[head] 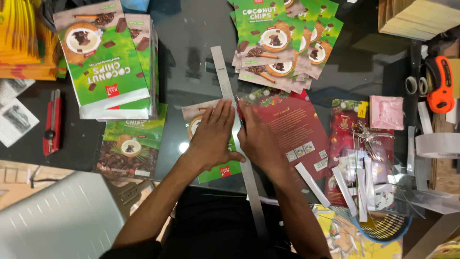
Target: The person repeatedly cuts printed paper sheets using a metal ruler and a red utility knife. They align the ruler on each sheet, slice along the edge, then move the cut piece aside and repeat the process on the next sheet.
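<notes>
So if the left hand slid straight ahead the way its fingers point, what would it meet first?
The left hand lies flat on a green printed sheet, fingers pointing up and slightly right beside the metal ruler. Straight on, it would likely meet the ruler first, then bare dark tabletop; the angle is hard to judge.

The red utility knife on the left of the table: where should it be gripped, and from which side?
Grip the red utility knife around the middle of its long body, coming from above. It lies flat, running near to far, with bare dark table on both long sides, so fingers can close across its narrow width.
</notes>
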